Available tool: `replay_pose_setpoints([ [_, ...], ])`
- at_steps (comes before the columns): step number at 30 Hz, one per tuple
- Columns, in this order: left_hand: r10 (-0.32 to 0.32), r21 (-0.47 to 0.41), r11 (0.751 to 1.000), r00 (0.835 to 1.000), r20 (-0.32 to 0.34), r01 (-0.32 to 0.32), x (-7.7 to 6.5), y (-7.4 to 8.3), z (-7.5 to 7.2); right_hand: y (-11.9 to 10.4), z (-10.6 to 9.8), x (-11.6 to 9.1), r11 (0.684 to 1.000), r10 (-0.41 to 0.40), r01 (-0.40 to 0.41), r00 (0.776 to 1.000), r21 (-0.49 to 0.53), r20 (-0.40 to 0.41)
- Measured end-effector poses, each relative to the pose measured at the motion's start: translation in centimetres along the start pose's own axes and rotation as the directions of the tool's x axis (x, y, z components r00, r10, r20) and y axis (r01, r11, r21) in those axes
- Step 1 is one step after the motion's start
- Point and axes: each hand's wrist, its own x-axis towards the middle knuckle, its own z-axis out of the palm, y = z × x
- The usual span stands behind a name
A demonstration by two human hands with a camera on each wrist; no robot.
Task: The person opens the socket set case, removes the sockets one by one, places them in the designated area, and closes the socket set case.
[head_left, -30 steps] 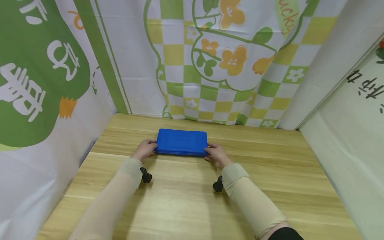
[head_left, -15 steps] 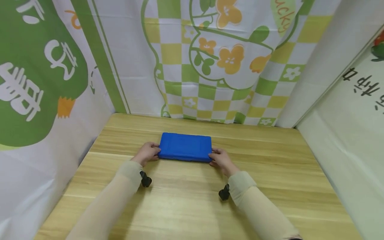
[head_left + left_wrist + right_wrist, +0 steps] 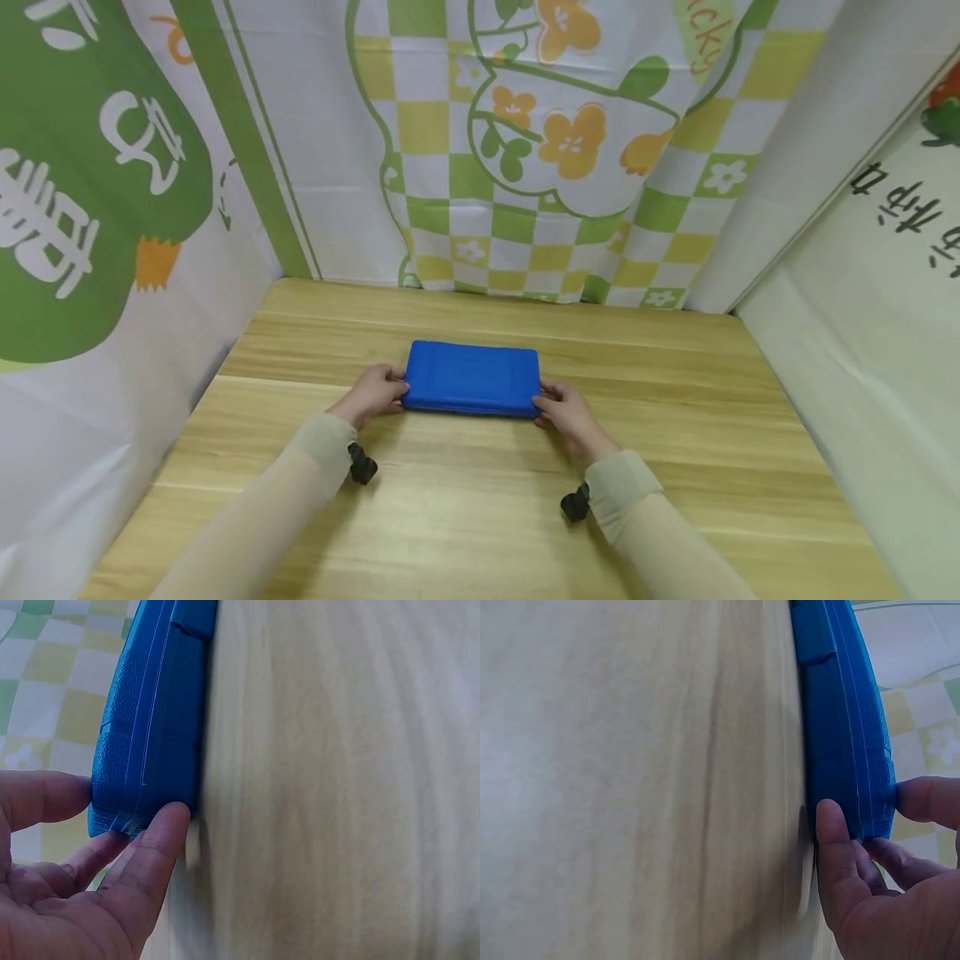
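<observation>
The blue case point(image 3: 472, 377) is held toward the back edge of the desk point(image 3: 465, 517), its ends pinched by the left hand point(image 3: 372, 393) and the right hand point(image 3: 568, 415). Probably it is being placed; both ends should be kept level next.

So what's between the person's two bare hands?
A flat, rectangular blue plastic case, its ends pinched by the bare left hand and bare right hand. The head view shows it.

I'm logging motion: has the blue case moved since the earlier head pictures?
Yes. Judged against the back edge of the table in the head view, the blue case has shifted away from that edge and slightly to the right.
</observation>
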Motion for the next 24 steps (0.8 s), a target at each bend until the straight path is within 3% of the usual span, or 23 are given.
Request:
replay_pose_setpoints([
  [5,-0.01,-0.018,1.0,1.0,0.007,0.01,-0.7,-0.3,0.6,0.3,-0.4,-0.7,0.999,-0.028,0.028,1.0,-0.03,-0.002],
  [12,0.027,-0.025,0.999,0.999,0.042,-0.026,-2.0,-0.7,1.7,0.8,-1.6,-2.2,0.99,-0.035,0.035,0.999,-0.133,0.009],
  [24,0.06,0.002,0.998,0.997,0.045,-0.06,-3.5,-1.1,2.8,1.7,-2.4,-3.8,0.988,-0.048,0.043,0.998,-0.147,-0.035],
])
